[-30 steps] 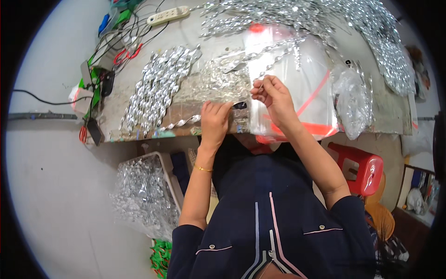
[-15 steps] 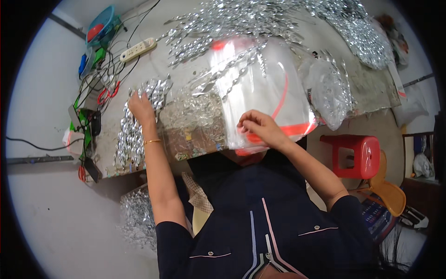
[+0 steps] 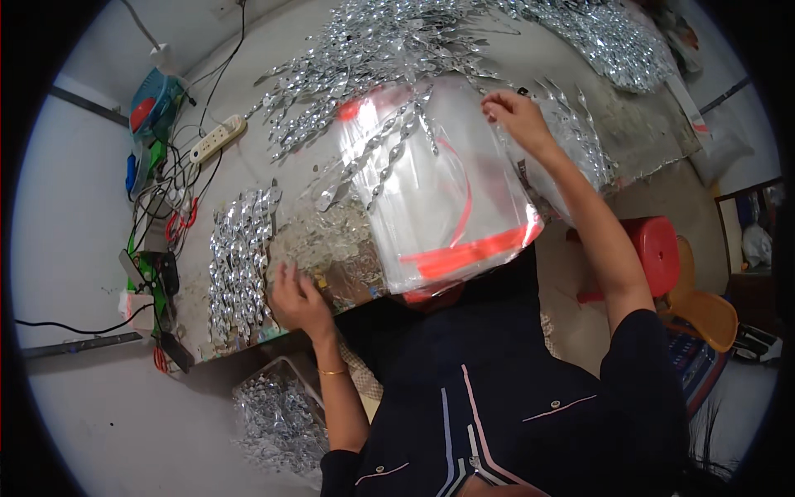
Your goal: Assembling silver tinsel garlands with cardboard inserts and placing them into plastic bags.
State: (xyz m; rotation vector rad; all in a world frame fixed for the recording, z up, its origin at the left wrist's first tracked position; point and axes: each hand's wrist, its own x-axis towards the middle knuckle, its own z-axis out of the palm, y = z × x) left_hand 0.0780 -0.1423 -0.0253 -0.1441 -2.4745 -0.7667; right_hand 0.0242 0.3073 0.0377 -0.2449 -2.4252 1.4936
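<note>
A: Your right hand (image 3: 517,116) pinches the top edge of the clear bag (image 3: 439,199), fingers closed on the plastic. Lift that edge evenly so the mouth stays open and the silver twists (image 3: 389,153) inside don't slide out toward the red strip (image 3: 468,248) at the near end.

B: And my left?

A: Your left hand (image 3: 300,300) lies on the table (image 3: 662,141) by the near edge, fingers loosely spread, holding nothing I can make out. It rests just beside the row of twists (image 3: 238,261) laid out to its left. Pick those up a few at a time by their middles; they look light and thin, so I judge a big grab would tangle them.

B: Where is the bag from each hand?

A: It is between them: its top edge is in your right hand, and its lower left corner lies near your left hand without touching it. The bag rests on a stack of more bags, partly over the table's front edge, above your lap.

B: Anything to mind?

A: The big heap (image 3: 389,41) of twists sits just beyond the bag; keep the mouth clear of it.
</note>
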